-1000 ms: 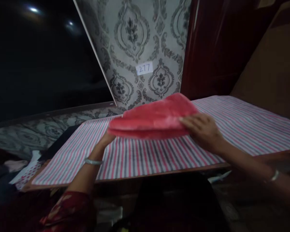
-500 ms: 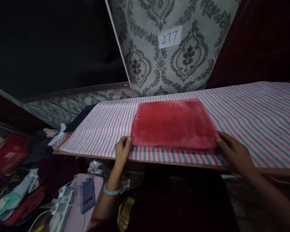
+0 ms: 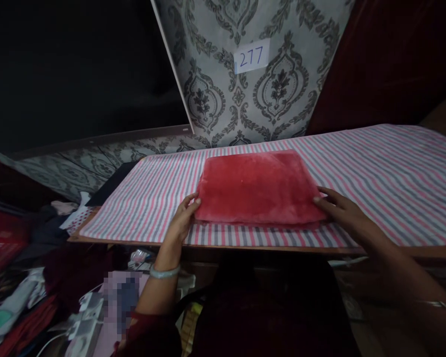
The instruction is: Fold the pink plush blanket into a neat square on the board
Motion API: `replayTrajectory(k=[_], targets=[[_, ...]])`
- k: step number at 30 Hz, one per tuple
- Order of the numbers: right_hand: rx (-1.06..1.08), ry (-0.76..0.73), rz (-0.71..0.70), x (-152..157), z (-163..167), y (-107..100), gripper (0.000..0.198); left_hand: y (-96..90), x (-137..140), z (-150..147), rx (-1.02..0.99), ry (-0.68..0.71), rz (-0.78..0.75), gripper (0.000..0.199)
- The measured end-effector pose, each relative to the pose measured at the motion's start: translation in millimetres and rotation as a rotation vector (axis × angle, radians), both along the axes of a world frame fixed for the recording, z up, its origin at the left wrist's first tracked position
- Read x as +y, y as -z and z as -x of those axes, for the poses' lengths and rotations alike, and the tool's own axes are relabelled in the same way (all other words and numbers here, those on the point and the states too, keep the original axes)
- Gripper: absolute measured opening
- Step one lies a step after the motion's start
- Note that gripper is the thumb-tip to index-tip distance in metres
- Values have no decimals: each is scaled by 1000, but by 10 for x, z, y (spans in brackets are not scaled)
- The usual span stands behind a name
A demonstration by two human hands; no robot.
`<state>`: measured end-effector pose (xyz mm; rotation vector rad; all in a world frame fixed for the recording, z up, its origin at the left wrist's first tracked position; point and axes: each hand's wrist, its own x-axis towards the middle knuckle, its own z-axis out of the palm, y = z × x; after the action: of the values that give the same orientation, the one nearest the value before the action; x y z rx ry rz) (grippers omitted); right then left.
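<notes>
A folded red plush cloth point(image 3: 256, 188) lies flat as a rectangle on a striped cover point(image 3: 159, 198) of pink, grey and white. My left hand point(image 3: 181, 218) pinches the cloth's left edge, thumb on top and fingers at the side. At the right edge, my right hand point(image 3: 344, 213) holds it the same way, near the front corner. Its fingertips are partly hidden by the cloth's fuzzy side. Several layers show along the front fold.
Behind the table stand a patterned wall with a paper marked 277 point(image 3: 251, 56) and a large dark screen point(image 3: 85, 69). The table's wooden front edge point(image 3: 252, 248) runs before me. Clothes point(image 3: 18, 297) and a white power strip point(image 3: 85, 317) lie at lower left.
Both hands have slid farther back along the cloth's side edges, away from its front corners. The cloth stays folded on the striped cover. The view has shifted slightly.
</notes>
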<state>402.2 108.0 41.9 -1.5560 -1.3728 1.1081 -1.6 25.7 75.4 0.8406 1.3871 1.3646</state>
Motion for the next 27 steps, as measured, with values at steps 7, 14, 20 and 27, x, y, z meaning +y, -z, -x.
replayTrajectory(k=[7,14,20,27], targets=[[82,-20,60,21,56,-213,73,-79,452,49,-120,107,10,74],[336,-26,145,36,87,-295,79,-238,641,160,-9,161,-192,105],[348,-112,182,49,118,-136,82,-60,584,287,52,116,-25,93],[270,-60,85,490,313,-255,72,-118,984,336,-60,81,40,88]])
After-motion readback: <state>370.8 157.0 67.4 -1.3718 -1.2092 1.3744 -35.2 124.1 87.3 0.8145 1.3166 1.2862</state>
